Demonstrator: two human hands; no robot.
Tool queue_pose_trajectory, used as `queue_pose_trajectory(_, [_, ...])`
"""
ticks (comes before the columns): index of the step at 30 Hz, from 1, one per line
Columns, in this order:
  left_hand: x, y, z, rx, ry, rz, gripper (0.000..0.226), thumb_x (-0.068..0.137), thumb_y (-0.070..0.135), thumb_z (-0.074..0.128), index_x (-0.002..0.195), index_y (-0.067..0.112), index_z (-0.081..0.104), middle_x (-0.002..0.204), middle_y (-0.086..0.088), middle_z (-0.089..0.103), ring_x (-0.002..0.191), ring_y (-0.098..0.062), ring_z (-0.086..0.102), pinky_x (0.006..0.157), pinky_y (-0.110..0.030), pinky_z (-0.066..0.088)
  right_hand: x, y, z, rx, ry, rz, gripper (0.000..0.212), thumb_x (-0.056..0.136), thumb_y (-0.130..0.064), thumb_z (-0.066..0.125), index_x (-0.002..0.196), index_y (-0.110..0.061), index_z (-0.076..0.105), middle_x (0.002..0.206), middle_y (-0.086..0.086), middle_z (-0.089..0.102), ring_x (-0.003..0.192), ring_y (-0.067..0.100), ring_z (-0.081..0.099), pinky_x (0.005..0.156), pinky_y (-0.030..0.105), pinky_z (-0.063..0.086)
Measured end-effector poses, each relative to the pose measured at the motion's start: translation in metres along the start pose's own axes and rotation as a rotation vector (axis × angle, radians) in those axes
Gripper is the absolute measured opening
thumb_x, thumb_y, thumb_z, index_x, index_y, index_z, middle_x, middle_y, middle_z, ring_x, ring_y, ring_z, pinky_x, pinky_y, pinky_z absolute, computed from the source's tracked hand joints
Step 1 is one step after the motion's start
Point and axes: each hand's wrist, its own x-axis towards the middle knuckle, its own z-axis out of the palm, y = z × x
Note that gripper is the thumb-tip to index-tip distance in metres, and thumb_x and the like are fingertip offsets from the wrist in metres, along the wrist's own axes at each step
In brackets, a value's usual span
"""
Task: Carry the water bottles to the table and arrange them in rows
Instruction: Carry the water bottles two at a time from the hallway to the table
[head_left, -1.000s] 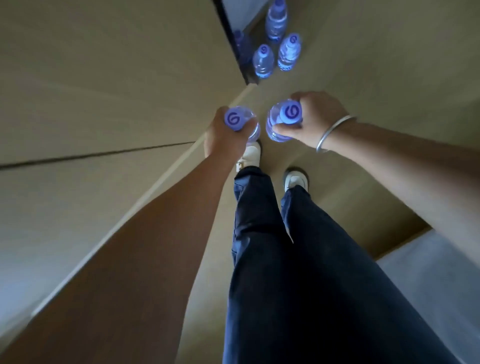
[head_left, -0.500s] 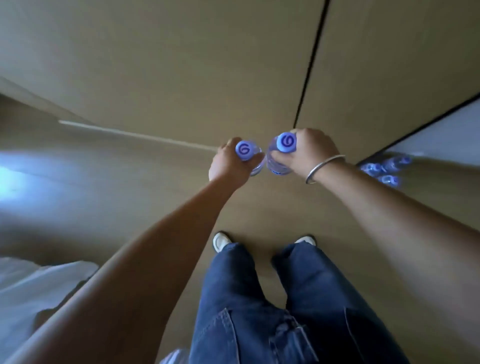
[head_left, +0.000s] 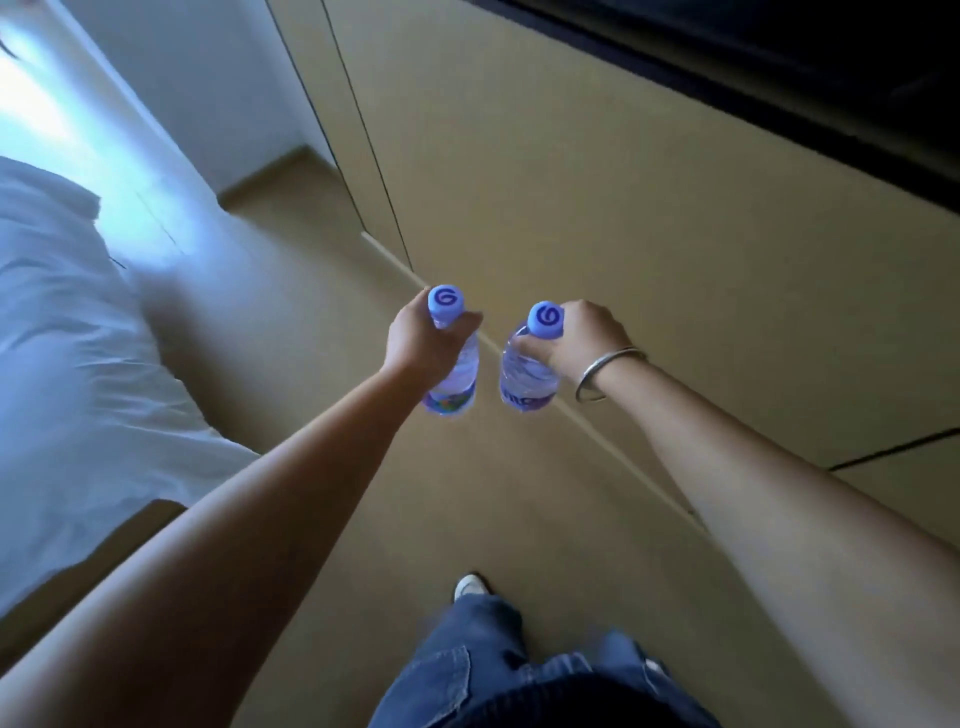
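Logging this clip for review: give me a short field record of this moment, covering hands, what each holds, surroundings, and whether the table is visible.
left hand: closed around the neck of the left bottle, upright, blue cap
right hand: closed around the neck of the right bottle, upright, blue cap
bottles: apart, not touching
right wrist: metal bangle
surroundings: tan floor, white bedding at left, tan cabinet panels at right
table: not in view
task stage: carrying, none placed here
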Motion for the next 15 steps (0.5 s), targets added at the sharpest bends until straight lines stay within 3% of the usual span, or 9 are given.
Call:
queue_pose_trajectory(3, [0.026,-0.015,-0.048,-0.056,0.105,0.005,0.013,0.080,0.027,0.069,0.082,0.022,0.058,0.074,0.008,0.060,0.078,-0.017,0.058,0.075,-0.028,0.044,0.028,-0.056,0.010,-0.057,-0.043,-0.066,0.032,0.071,-0.044,0.068,0.074,-0.013,0.062,0.063,-0.001,0.055,0.063,0.023,0.051,0.051,0.025,0.035])
queue_pose_trajectory(6, [0.048,-0.025,-0.088,-0.099,0.181,0.003,0.013,0.080,0.025,0.070,0.078,0.023,0.057,0.072,0.008,0.059,0.078,-0.018,0.058,0.079,-0.034,0.048,0.052,-0.103,0.021,-0.072,-0.082,-0.137,0.035,0.071,-0.045,0.069,0.085,-0.013,0.068,0.078,0.005,0.066,0.074,0.025,0.061,0.060,0.028,0.042])
queue_pose_trajectory(15, [0.107,-0.041,-0.158,-0.118,0.355,-0.063,0.014,0.080,0.024,0.069,0.081,0.015,0.059,0.072,0.001,0.060,0.072,-0.019,0.055,0.077,-0.037,0.049,0.130,-0.200,0.051,-0.081,-0.181,-0.324,0.040,0.072,-0.044,0.066,0.101,-0.017,0.067,0.103,0.005,0.069,0.092,0.024,0.064,0.085,0.036,0.052])
